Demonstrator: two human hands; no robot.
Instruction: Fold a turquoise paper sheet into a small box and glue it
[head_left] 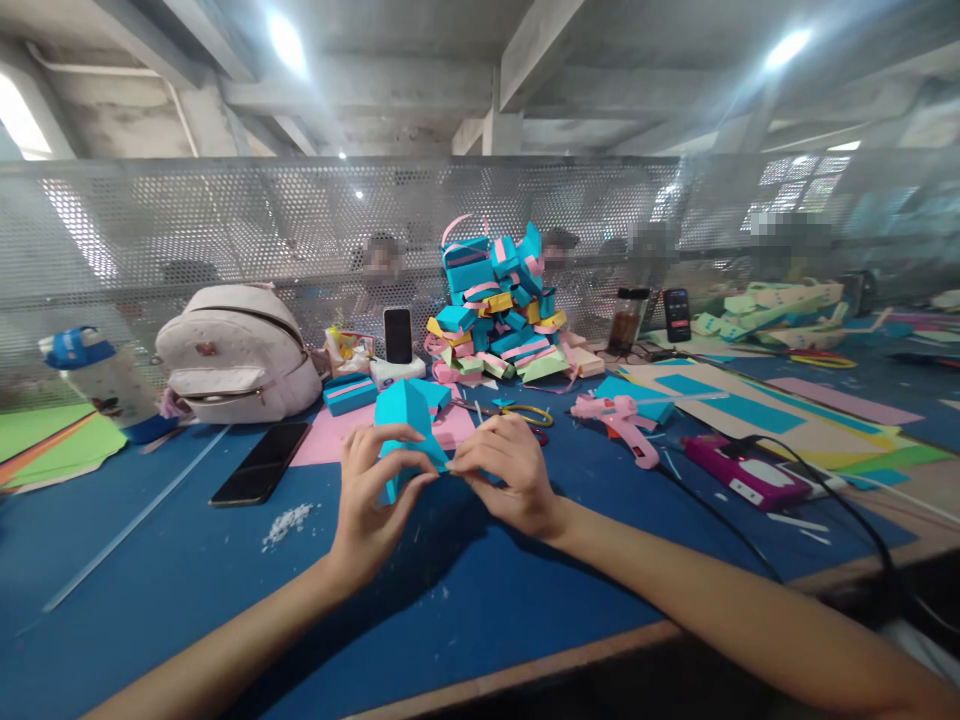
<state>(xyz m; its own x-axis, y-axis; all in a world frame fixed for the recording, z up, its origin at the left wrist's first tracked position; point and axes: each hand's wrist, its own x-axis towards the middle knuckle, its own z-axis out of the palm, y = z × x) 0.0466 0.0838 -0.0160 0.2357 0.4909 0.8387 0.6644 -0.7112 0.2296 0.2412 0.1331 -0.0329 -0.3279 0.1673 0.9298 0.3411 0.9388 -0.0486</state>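
Note:
A folded piece of blue paper (405,412) is held up above the table between my two hands. My left hand (379,490) grips its near side, thumb and fingers closed on the edge. The fingertips of my right hand (510,465) pinch its right corner. Behind the folded piece, a pink sheet (322,438) lies flat on the blue tabletop (390,630). Scissors with yellow handles (529,415) rest just beyond my right hand. To the right lies a pink glue gun (619,420) with a black cord.
A pile of small folded paper boxes (495,310) stands at the back. On the left are a white backpack (232,360), a bottle (105,385) and a black phone (262,465). A purple power bank (742,470) and paper sheets (720,400) lie right. A perforated metal screen (300,220) closes the rear.

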